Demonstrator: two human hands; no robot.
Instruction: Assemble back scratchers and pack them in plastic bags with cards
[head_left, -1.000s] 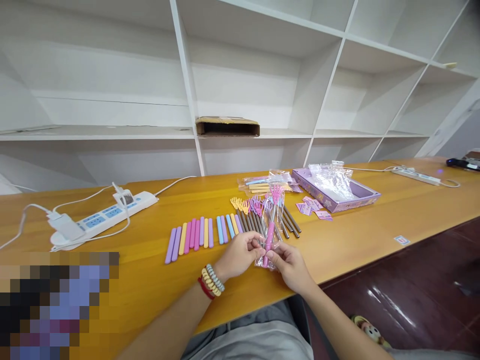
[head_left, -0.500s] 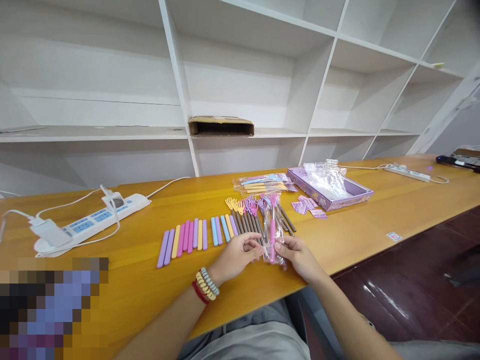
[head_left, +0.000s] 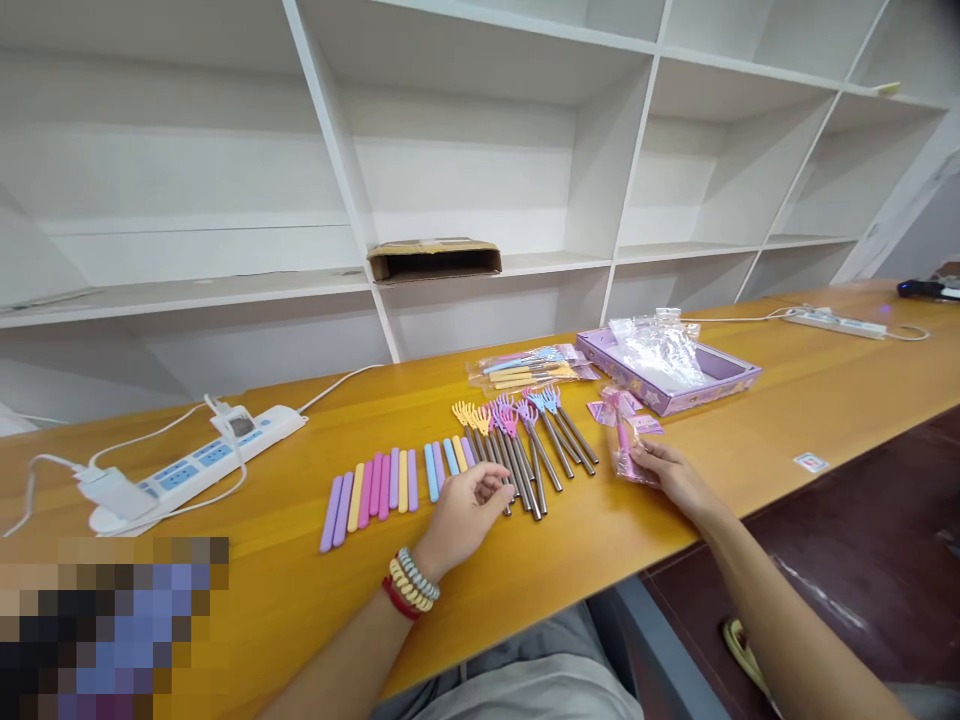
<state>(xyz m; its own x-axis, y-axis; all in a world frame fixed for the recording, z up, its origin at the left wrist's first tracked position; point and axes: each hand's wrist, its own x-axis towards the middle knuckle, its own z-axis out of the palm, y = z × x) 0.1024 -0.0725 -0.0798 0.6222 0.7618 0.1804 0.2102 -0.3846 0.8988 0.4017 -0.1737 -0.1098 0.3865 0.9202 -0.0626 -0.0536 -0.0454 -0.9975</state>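
Note:
My right hand (head_left: 670, 480) grips the lower end of a pink back scratcher (head_left: 623, 440) inside a clear plastic bag, held at the right of the pile. Loosely curled, with nothing visible between thumb and fingers, my left hand (head_left: 461, 515) hovers by the near ends of the metal rods. These belong to several back scratchers (head_left: 551, 445) with yellow, pink, purple and blue claw heads, lying fanned on the table. Left of them runs a row of coloured handle sleeves (head_left: 384, 483). Small printed cards (head_left: 646, 424) lie partly behind the bagged scratcher.
Bagged back scratchers (head_left: 531, 368) lie at the back. Beside them a purple box tray (head_left: 709, 398) holds clear plastic bags (head_left: 660, 345). A power strip (head_left: 199, 465) with chargers and cables stands left, another power strip (head_left: 836, 322) far right. A cardboard box (head_left: 435, 262) sits on the shelf.
My right hand has carried the bagged pink back scratcher rightward, away from the pile and over the cards. My left hand has come off the bag and stays near the rods.

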